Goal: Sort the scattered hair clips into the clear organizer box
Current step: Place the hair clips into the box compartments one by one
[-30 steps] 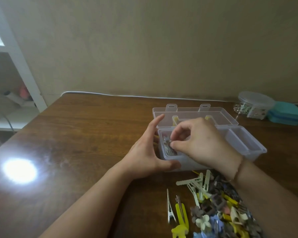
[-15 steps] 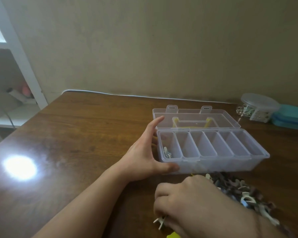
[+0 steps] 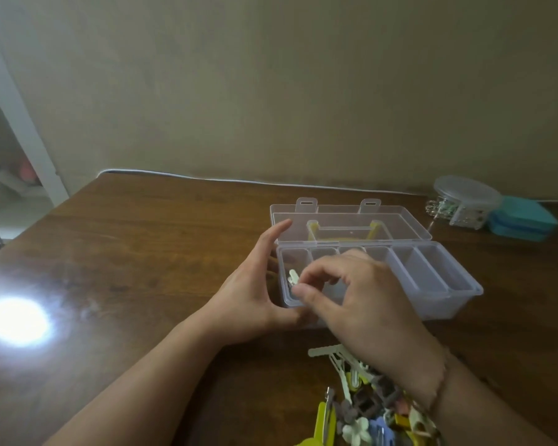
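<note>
Over the leftmost compartment of the clear organizer box [image 3: 432, 278], the right hand [image 3: 351, 294] pinches a pale hair clip [image 3: 293, 275] between thumb and forefinger. The left hand [image 3: 255, 291], open, braces the box's left end on the bench [image 3: 142, 252]. No writing is legible.

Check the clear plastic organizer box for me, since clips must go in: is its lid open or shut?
Open. The clear plastic organizer box has its lid folded back flat on the table, compartments exposed.
</note>
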{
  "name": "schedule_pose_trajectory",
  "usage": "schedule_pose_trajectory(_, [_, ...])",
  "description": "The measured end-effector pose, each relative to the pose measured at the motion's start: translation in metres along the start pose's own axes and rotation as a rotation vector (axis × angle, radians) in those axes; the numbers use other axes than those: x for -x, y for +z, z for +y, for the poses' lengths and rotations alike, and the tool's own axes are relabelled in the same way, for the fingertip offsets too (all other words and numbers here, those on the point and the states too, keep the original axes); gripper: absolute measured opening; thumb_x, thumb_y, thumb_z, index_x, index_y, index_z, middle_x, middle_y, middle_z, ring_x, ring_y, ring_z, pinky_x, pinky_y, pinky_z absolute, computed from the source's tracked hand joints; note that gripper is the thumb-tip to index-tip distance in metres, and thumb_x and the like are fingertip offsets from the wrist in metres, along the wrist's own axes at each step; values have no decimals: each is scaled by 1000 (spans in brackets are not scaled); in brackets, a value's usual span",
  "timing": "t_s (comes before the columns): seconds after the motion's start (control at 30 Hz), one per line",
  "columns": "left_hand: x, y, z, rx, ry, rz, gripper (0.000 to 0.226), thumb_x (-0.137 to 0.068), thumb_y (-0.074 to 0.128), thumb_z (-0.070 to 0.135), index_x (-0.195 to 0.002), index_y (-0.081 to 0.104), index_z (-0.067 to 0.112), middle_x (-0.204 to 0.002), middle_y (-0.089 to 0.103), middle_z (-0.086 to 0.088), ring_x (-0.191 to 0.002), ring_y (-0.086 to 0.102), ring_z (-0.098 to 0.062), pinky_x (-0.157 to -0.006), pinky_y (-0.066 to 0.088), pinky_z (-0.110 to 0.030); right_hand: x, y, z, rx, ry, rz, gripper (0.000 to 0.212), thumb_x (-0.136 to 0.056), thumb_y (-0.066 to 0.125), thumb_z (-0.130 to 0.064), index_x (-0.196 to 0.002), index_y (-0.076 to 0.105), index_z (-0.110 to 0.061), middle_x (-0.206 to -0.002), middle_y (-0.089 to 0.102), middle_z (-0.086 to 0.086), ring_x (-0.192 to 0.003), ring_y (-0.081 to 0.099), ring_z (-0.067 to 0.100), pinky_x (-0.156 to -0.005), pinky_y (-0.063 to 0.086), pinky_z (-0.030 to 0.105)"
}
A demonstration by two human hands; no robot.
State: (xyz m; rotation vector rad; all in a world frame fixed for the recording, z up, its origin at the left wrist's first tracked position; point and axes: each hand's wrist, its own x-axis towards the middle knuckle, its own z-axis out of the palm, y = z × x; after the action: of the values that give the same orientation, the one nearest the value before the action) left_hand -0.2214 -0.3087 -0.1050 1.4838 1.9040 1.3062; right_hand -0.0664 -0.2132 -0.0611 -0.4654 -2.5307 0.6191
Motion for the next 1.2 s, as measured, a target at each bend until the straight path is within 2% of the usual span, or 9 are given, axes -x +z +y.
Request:
schedule_pose_trajectory(0.2, [0, 2, -1, -22, 10, 2, 113, -65, 89, 40, -145, 10, 57, -140, 46, 14, -120, 54, -7, -103, 49, -36, -7, 7, 5, -9, 11, 85, 27, -86, 50, -51, -89, 69, -33, -77, 62, -13, -77, 56, 2, -69, 52, 31])
schedule_pose_trajectory(0.37, [0, 0, -2, -14, -8, -5, 113, -65, 88, 40, -146, 10, 55, -135, 47, 14, -115, 55, -2, -99, 49, -25, 5, -17, 7, -36, -166, 23, 15, -88, 58, -39, -91, 69, -31, -85, 64, -18, -88, 56, 0, -74, 44, 19])
schedule_pose_trajectory(0.43, [0, 1, -4, -18, -4, 6, 113, -64, 87, 43, -146, 10, 53, -133, 49, 13, -115, 55, 0, -95, 46, -15, 13, -37, 3, -2, -296, -174, 14, -85, 60, -42, -96, 68, -36, -85, 63, -23, -84, 56, -6, -68, 43, 12])
schedule_pose_trajectory(0.53, [-1, 1, -4, -17, -24, 7, 112, -66, 87, 41, -145, 9, 55, -137, 44, 15, -118, 52, 2, -92, 43, -7, 23, -49, -7, 81, -352, -757, 32, -84, 62, -55, -115, 58, -48, -107, 59, -31, -103, 52, -14, -79, 46, 10])
schedule_pose_trajectory(0.63, [-2, 0, -3, -32, -25, 3, 112, -67, 87, 41, -145, 8, 54, -138, 42, 15, -118, 51, 1, -91, 45, -7, 28, -34, -19, 241, -504, -917, 40, -88, 56, -59, -126, 47, -50, -126, 47, -26, -112, 44, -7, -90, 46, 25])
schedule_pose_trajectory(0.87, [-3, 1, -3, -34, -26, 4, 112, -67, 87, 41, -146, 8, 53, -137, 42, 15, -117, 52, 1, -89, 44, -5, 35, -18, -16, 326, -603, -744, 21, -89, 53, -53, -103, 63, -41, -100, 60, -20, -87, 51, 4, -62, 50, 30])
schedule_pose_trajectory(0.97, [-3, 1, -3, -26, -14, 7, 112, -65, 87, 43, -146, 10, 53, -135, 44, 16, -117, 53, 0, -93, 45, -11, 31, -23, -14, 257, -506, -684, 26, -91, 43, -59, -110, 53, -43, -96, 58, -19, -87, 51, 2, -70, 49, 26])
schedule_pose_trajectory(1.07, [-2, 1, -2, -17, 17, -2, 111, -61, 83, 50, -148, 13, 49, -137, 46, 11, -117, 55, -5, -97, 46, -19, 21, -24, -6, 66, -269, -365, 32, -87, 34, -64, -106, 49, -43, -86, 56, -16, -82, 53, 4, -68, 48, 24])
schedule_pose_trajectory(1.2, [-1, 1, -2, -35, 22, -10, 106, -67, 86, 41, -148, 17, 49, -143, 44, 8, -117, 55, -5, -100, 50, -34, 4, -8, 8, 19, -75, 22, 26, -85, 50, -54, -85, 63, -32, -76, 59, -14, -77, 50, 1, -63, 39, 23])
